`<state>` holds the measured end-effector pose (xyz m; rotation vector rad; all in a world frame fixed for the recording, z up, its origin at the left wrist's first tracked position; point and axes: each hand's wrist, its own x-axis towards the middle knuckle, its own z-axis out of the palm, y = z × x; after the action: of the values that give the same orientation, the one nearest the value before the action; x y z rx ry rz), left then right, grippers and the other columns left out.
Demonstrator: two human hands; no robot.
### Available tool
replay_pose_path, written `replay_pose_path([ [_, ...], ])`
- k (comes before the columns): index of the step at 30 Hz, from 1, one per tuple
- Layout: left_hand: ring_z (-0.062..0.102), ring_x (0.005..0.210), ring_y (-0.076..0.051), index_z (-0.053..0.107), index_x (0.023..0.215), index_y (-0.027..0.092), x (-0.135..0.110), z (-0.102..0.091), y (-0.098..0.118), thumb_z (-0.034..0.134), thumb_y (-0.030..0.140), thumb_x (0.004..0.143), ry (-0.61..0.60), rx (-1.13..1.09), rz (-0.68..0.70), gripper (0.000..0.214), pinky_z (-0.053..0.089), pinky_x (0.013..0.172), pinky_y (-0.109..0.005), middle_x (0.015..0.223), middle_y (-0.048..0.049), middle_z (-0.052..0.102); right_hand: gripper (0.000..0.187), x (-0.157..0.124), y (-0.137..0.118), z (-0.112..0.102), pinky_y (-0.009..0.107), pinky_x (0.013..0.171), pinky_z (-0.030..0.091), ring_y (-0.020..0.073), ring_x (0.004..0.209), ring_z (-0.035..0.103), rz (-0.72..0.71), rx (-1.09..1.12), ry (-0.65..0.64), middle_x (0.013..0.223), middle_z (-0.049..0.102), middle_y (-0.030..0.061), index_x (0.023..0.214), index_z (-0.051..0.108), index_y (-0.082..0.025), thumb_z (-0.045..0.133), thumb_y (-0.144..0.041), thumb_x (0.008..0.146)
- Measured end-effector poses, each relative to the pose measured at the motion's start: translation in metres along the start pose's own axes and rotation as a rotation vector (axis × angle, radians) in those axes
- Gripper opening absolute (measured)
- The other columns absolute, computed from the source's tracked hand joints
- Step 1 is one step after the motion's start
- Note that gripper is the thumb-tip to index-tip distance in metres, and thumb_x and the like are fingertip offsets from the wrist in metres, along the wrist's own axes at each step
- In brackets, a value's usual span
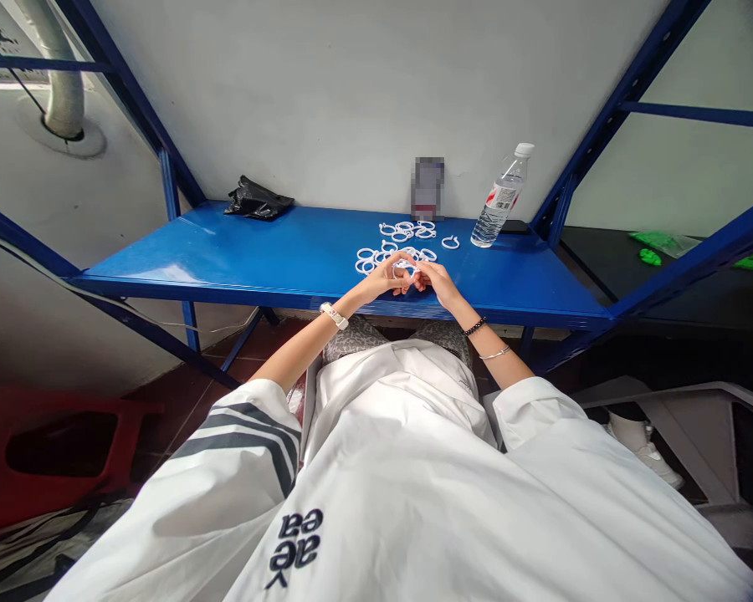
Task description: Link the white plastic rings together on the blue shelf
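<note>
Hands point(407, 279) gripping a white ring point(405, 265) at a blue table point(226, 259)

The table, glossy and wide, stands against a pale wall point(351, 100); at its near edge, right of the middle, the left hand and the right hand meet, fingers curled in and pinching the white ring between them, though the exact place of each fingertip is too small to tell; loose rings point(366, 262) lie just beyond the hands, with a second group farther back and a lone ring point(450, 247) to the right; along the far edge sit a black bag point(258, 201) on the left, a blurred upright object point(427, 188) and, on the right, a bottle point(499, 201); blue posts point(144, 117) rise at both ends; a pipe point(66, 96) enters the wall at far left; a red stool point(122, 431) stands near left, on reddish floor tiles point(194, 401); green items point(651, 257) lie on a dark surface at right.
</note>
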<state>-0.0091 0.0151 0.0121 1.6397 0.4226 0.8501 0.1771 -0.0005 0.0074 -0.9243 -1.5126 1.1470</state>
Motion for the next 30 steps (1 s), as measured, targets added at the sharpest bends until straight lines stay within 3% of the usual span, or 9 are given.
replay_pose_path([
  [5,0.059,0.061,-0.012,0.055,0.117,0.02,-0.001,0.0,0.002,0.083,0.045,0.079,0.001,-0.015,-0.01,0.053,0.04,0.055,-0.022,0.066,0.0043,0.061,0.055,0.0,0.001,0.0,0.025,0.054,0.043,0.0109,0.053,0.052,-0.001,0.015,0.0,0.057,0.06,0.0001,0.062,0.06,-0.02,0.073,-0.071,0.077],
  [12,0.06,0.06,-0.016,0.059,0.106,0.02,0.002,0.003,0.006,0.056,0.063,0.096,0.065,-0.142,-0.099,0.044,0.039,0.051,-0.023,0.065,0.0003,0.058,0.051,0.002,0.003,0.0,0.025,0.053,0.043,0.0111,0.052,0.051,0.033,0.027,0.03,0.055,0.058,-0.0002,0.061,0.059,-0.02,0.07,-0.064,0.085],
  [30,0.06,0.056,-0.016,0.062,0.11,0.017,0.002,0.003,0.01,0.04,0.061,0.104,0.073,-0.182,-0.12,0.049,0.041,0.05,-0.022,0.064,-0.0016,0.061,0.049,0.001,0.0,0.001,0.023,0.052,0.045,0.0103,0.051,0.052,0.051,-0.016,0.053,0.056,0.06,0.0007,0.062,0.059,-0.019,0.067,-0.056,0.092],
])
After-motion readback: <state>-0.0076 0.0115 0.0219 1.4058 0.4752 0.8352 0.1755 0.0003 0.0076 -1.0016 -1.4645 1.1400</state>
